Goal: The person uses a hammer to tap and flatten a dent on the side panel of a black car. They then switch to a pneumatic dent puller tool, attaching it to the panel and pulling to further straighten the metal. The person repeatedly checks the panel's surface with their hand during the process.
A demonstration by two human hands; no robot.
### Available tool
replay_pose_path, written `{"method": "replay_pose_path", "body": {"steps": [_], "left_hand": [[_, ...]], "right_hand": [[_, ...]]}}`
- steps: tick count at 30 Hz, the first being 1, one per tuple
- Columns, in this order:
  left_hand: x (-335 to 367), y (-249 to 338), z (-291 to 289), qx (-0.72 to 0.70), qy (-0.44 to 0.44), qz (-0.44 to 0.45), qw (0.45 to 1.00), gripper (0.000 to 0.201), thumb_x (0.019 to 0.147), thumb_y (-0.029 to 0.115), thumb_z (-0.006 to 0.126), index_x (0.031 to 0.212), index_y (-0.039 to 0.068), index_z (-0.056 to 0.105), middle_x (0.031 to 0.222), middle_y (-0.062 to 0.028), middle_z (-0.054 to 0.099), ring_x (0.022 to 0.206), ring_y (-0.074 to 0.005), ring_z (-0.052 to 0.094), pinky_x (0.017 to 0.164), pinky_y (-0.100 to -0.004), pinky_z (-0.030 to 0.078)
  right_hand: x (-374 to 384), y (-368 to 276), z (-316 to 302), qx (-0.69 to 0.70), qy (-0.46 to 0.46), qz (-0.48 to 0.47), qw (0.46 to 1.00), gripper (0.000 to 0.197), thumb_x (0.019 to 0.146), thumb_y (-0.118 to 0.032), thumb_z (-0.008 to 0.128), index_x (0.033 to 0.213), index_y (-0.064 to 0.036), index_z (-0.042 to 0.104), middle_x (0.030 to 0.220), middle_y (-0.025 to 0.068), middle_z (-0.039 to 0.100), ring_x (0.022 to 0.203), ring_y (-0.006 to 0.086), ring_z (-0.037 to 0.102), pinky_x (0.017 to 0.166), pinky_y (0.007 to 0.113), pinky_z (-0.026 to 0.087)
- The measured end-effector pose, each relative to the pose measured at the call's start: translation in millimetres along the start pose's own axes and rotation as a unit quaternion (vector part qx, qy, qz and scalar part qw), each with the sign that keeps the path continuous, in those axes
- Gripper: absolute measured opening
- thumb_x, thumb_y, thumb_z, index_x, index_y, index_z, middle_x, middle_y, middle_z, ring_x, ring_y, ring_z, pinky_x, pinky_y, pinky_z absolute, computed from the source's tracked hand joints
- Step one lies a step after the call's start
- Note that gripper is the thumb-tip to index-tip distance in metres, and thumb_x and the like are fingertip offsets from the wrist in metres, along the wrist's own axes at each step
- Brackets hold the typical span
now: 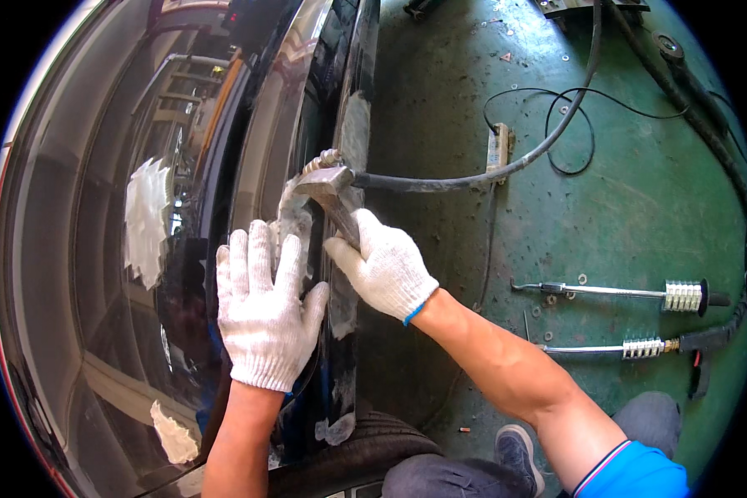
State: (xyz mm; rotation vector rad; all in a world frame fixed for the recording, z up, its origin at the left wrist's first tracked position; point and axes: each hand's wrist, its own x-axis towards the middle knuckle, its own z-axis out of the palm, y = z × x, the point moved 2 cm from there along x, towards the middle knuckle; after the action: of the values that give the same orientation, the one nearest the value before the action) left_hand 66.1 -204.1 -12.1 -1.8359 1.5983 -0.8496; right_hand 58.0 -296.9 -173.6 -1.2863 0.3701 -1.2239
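My right hand (386, 264), in a white knit glove with a blue cuff edge, is closed round the short handle of a hammer (328, 187). The hammer's metal head is over the car's sill (355, 133), beside a sanded, bare patch. Close behind the head lies a ridged, brownish metal piece (321, 160), where a thick grey cable (465, 181) ends; how they join is hidden. My left hand (261, 311), gloved the same way, rests flat on the dark car's lower side, fingers stretched out, just left of the hammer. It holds nothing.
Pale filler patches (148, 220) mark the glossy door. On the green floor (598, 224) lie two slide hammers (614, 290), a power strip (497, 149), looped thin cord (568, 166) and scattered washers. A tyre (353, 461) is below, near my shoe (519, 456).
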Motion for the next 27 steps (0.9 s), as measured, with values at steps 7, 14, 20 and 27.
{"method": "replay_pose_path", "body": {"steps": [7,14,20,27], "left_hand": [[24,-2,9,0.018,0.005,0.016,1.000,0.069,0.080,0.031,0.081,0.142,0.009,0.060,0.151,-0.0260,0.049,0.142,-0.0477,0.043,0.122,-0.0587,0.028],[53,4,29,0.079,0.009,-0.015,0.997,0.063,0.085,0.040,0.076,0.141,0.013,0.061,0.154,-0.0240,0.047,0.142,-0.0489,0.042,0.120,-0.0628,0.026],[50,3,21,0.080,-0.004,-0.009,0.997,0.058,0.085,0.041,0.076,0.137,0.018,0.064,0.154,-0.0224,0.047,0.143,-0.0473,0.041,0.120,-0.0637,0.026],[69,-7,23,0.069,-0.007,0.029,0.997,0.054,0.087,0.043,0.074,0.136,0.023,0.066,0.156,-0.0222,0.045,0.145,-0.0457,0.040,0.122,-0.0594,0.025]], "right_hand": [[0,-9,-24,0.060,-0.050,0.078,0.994,0.026,0.093,-0.024,0.071,0.100,-0.0005,0.063,0.084,0.0197,0.066,0.080,0.0351,0.068,0.075,0.043,0.053],[-26,-12,-58,0.314,0.028,0.246,0.917,0.015,0.100,-0.015,0.067,0.100,-0.0019,0.058,0.067,0.0026,0.057,0.046,0.0091,0.052,0.041,0.025,0.046],[-11,-36,-73,0.341,0.025,0.197,0.919,0.014,0.100,-0.014,0.068,0.100,-0.0028,0.059,0.068,0.0006,0.057,0.048,0.0079,0.052,0.042,0.025,0.044],[-14,-42,-73,0.383,0.000,0.193,0.903,0.015,0.100,-0.013,0.068,0.102,-0.0018,0.058,0.069,0.0021,0.058,0.049,0.0087,0.054,0.042,0.025,0.045]]}}
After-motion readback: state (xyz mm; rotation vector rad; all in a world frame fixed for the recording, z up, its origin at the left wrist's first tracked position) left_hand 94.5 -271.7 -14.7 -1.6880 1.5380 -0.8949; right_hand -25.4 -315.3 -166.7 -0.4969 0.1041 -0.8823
